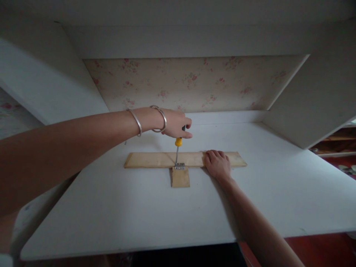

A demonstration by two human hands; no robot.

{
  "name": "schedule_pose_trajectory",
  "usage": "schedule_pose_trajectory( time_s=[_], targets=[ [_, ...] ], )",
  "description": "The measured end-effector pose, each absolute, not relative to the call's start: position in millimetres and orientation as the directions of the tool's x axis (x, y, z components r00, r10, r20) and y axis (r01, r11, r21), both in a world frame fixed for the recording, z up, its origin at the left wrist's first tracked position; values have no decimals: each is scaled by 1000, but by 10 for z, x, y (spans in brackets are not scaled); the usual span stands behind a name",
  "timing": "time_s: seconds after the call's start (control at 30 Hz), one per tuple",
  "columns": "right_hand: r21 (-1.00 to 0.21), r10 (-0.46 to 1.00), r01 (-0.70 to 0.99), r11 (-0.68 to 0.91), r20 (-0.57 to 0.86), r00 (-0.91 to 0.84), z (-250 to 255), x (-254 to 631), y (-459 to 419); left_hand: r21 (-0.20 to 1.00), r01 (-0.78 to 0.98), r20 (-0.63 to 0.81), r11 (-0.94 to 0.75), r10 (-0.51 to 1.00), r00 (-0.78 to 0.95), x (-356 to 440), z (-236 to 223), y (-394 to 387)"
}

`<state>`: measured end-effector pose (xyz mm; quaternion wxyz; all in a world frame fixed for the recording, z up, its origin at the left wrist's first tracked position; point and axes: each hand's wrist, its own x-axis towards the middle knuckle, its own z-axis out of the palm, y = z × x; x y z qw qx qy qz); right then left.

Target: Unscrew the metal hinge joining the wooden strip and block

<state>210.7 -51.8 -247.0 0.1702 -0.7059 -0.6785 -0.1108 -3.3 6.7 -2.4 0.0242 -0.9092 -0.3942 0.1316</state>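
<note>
My left hand, with two silver bangles on the wrist, is closed around the top of a screwdriver with a yellow and black handle. The screwdriver stands upright, its tip on a small metal hinge. The hinge joins a long wooden plank to a small wooden block in front of it. My right hand lies flat on the right part of the plank, fingers together and stretched out, pressing it to the white table.
The table sits in a white alcove with floral wallpaper at the back and white side panels. Wooden shelves show at the far right. A red floor lies below the table's front edge.
</note>
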Motion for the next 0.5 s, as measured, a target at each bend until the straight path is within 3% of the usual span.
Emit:
schedule_pose_trajectory(
  time_s=[0.17,0.33,0.5],
  targets=[
    [-90,923,996,-27,380,60,-2468,2105,-518,-114,683,-292,-722,681,671,-34,23,82],
    [-85,919,996,-18,392,50,-2475,2115,-515,-209,748,-168,-630,777,607,-43,10,55],
    [-86,916,996,-9,399,43,-2485,2116,-520,-144,598,-248,-789,613,750,-45,18,31]
  ],
)
